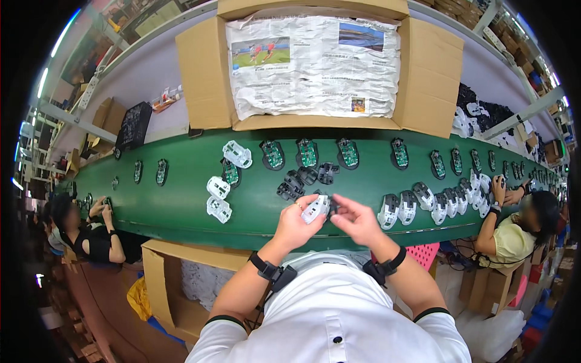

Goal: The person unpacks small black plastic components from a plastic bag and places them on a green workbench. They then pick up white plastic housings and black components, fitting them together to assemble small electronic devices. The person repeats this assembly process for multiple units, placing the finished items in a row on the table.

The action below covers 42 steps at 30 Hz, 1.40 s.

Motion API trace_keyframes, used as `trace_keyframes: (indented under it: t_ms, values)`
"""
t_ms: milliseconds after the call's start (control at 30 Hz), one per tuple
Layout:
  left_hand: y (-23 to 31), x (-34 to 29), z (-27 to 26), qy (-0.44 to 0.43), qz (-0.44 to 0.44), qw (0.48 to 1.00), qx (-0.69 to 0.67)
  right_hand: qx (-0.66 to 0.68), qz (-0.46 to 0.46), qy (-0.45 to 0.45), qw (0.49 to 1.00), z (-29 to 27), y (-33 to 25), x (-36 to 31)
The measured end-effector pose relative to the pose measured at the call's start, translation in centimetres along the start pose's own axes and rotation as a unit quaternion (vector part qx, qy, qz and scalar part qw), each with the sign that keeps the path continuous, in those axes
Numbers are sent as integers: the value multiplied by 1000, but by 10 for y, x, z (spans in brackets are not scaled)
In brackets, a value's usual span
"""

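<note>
My left hand (293,227) grips a white computer mouse shell (316,209) over the near part of the green bench. Closed around a small black plastic part (332,204), my right hand (356,222) presses it against the shell's right side. Just beyond my hands lie several loose black mouse parts (290,186). To the left, white mouse shells (218,209) rest in a loose group, one partly over a mouse base with a green circuit board (231,174). On the right stands a row of white-and-black mouse shells (407,207).
Mouse bases with green boards (307,153) line the far part of the green bench (181,206). An open carton lined with newspaper (315,72) stands behind. Another carton (158,284) is below the near edge. Co-workers sit at left (91,236) and right (514,236).
</note>
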<state>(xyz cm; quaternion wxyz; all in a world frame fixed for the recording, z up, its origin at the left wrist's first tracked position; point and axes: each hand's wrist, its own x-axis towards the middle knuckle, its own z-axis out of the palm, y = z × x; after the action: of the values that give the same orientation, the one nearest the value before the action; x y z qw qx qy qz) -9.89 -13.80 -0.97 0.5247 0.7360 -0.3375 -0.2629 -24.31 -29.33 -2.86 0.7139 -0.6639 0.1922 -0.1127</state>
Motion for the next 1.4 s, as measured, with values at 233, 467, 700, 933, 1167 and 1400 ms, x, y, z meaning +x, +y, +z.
trace_keyframes:
  t_ms: [233, 467, 700, 933, 1167, 1400]
  values:
    - [18, -1, -2, 5, -8, 1000, 22, -162, -49, -32, 985, 7, -16, 6]
    - [35, -8, -1, -38, 72, 994, 71, 173, 138, -107, 969, 7, -4, 2]
    - [-7, 8, 13, -18, 35, 985, 166, -136, 142, -45, 979, 11, -29, 14]
    - [-17, 26, 20, -19, -229, 959, -164, 161, 158, 41, 973, 4, 9, 6]
    - [-75, 43, 36, 8, -108, 993, -37, 2, 239, 78, 968, -44, 27, 19]
    - [-100, 112, -105, 149, 44, 842, 516, -517, -71, 111, 846, -67, 48, 48]
